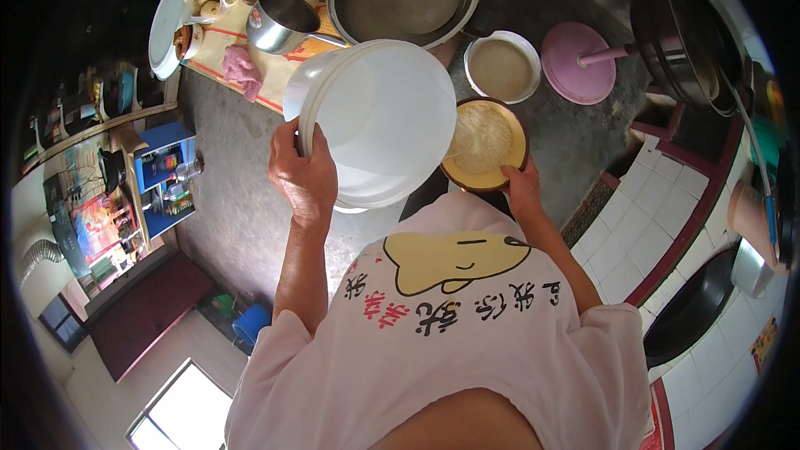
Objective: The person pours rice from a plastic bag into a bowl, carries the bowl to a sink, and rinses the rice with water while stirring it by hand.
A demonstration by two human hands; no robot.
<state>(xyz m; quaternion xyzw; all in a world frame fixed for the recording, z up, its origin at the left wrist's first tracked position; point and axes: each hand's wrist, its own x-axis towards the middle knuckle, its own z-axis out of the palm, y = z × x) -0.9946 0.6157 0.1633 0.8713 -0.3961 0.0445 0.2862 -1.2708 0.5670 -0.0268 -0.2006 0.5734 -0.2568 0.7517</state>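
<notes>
My left hand (pixel 304 169) grips the rim of a white plastic bucket (pixel 390 119), its thumb over the edge. The bucket is tilted in front of me, and its pale interior shows no clear contents. In my right hand (pixel 522 187) is a yellow bowl (pixel 484 179) with a dark rim, the thumb resting on its inner edge. Pale grains (pixel 481 137), which look like rice, lie in the bowl. The bucket's right side overlaps the bowl's left edge in view; whether they touch I cannot tell.
A large metal basin (pixel 400 3) of cloudy liquid stands ahead, beside a steel saucepan (pixel 280 22) and a pink cloth (pixel 242 72) on the table. A white pail (pixel 503 67) of cloudy liquid and a pink disc with a rod (pixel 572 78) are near. Right is a tiled counter (pixel 647 194).
</notes>
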